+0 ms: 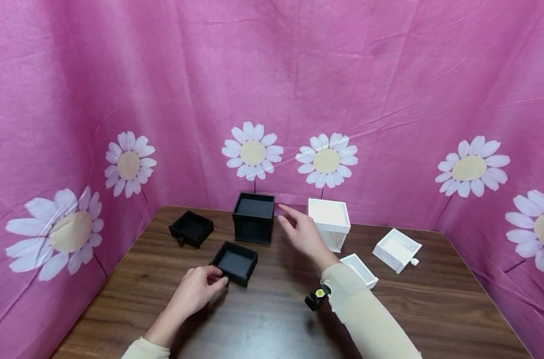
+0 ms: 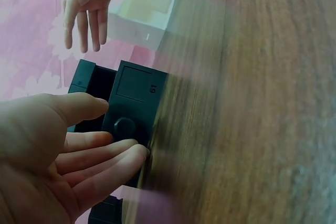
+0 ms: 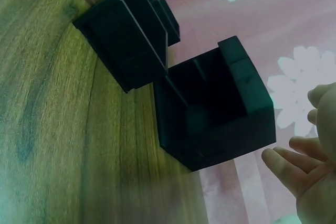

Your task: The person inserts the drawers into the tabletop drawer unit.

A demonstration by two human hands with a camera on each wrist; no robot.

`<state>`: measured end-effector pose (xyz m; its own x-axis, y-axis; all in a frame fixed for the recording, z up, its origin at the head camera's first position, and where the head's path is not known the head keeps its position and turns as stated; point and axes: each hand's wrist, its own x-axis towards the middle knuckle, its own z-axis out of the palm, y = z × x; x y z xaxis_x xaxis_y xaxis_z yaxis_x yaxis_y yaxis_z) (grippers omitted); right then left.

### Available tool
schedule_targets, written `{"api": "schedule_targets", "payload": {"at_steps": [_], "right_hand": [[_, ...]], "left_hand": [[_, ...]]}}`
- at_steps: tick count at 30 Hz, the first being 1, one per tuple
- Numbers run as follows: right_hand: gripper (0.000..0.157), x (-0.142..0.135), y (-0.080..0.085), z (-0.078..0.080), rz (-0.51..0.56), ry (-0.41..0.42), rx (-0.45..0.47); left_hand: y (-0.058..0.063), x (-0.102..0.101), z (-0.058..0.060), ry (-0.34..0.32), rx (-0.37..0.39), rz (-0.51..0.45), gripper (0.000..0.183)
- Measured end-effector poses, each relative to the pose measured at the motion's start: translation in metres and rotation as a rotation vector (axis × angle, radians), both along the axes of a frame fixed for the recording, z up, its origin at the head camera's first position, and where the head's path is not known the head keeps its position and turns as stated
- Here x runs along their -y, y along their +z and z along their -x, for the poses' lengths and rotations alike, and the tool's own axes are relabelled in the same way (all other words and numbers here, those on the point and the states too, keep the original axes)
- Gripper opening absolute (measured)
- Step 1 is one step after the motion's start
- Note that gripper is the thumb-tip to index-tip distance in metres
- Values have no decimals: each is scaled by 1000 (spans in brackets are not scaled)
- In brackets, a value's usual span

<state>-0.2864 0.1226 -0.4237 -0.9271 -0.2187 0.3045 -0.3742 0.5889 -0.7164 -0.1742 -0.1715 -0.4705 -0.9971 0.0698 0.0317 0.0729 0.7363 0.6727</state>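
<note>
A small black drawer (image 1: 246, 273) lies on the table before my left hand (image 1: 197, 290). In the left wrist view, its round knob (image 2: 125, 127) shows just beyond my thumb and fingertips, which are parted. My right hand (image 1: 302, 233) reaches forward with extended fingers, near the right side of a black box frame (image 1: 254, 229) with an open front. The right wrist view shows those fingertips close to the frame (image 3: 226, 142), with nothing held.
Another black drawer (image 1: 192, 229) lies at the back left. A white box frame (image 1: 337, 227) stands behind my right wrist, with one white drawer (image 1: 372, 280) partly hidden by the sleeve and another (image 1: 387, 257) farther right. A pink flowered cloth (image 1: 379, 99) hangs behind the table.
</note>
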Motion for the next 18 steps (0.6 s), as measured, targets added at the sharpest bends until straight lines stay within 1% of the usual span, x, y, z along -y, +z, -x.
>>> {"api": "schedule_targets", "payload": {"at_steps": [7, 10, 13, 18], "right_hand": [[47, 11, -7, 11, -1, -18, 23], [47, 15, -9, 14, 3, -31, 26], [48, 18, -11, 16, 14, -45, 33], [49, 21, -14, 20, 15, -57, 46]], "left_hand": [[-4, 2, 3, 22, 54, -85, 17], [-7, 3, 3, 21, 82, -143, 18], [-11, 5, 2, 1, 125, -253, 22], [-17, 9, 3, -56, 214, -487, 31]]}}
